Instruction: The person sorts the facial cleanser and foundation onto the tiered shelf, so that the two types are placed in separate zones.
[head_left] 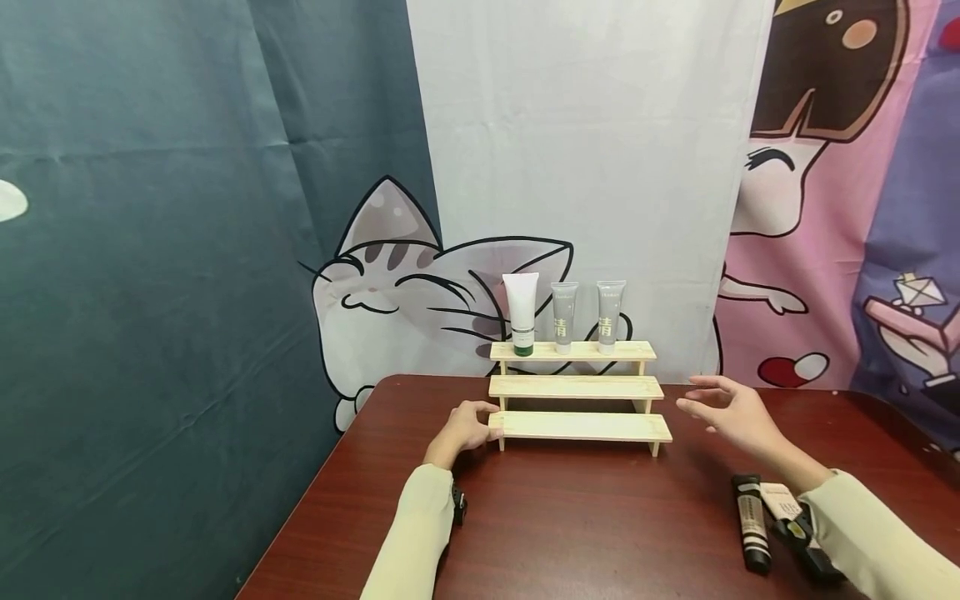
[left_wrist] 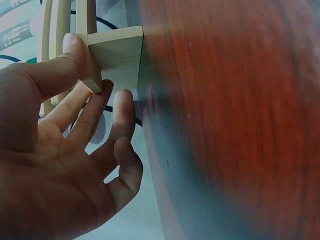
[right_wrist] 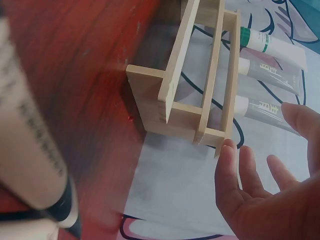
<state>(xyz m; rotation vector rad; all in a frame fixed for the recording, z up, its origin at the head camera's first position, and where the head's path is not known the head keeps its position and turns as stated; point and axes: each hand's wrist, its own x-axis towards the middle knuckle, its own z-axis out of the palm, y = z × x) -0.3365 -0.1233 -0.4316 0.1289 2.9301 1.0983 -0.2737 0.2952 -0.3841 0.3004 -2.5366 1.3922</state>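
Observation:
A three-step light wooden display rack [head_left: 581,426] stands towards the back of the table. My left hand [head_left: 463,427] pinches the left end of its lowest step, thumb on top and fingertips beneath, as the left wrist view shows. Beyond the rack's right end my right hand [head_left: 738,417] hovers with fingers loosely bent and nothing between them. On the top step stand a white tube with a green cap [head_left: 521,304] at the left and two grey tubes, one in the middle [head_left: 564,312] and one at the right [head_left: 610,308], all cap down.
Below my right forearm a black tube with a beige label [head_left: 752,517] lies on the red-brown table [head_left: 600,525]. Beside it lies a beige printed item [head_left: 780,502], partly covered by the sleeve and wrist camera. A printed cloth backdrop [head_left: 600,150] hangs behind the table.

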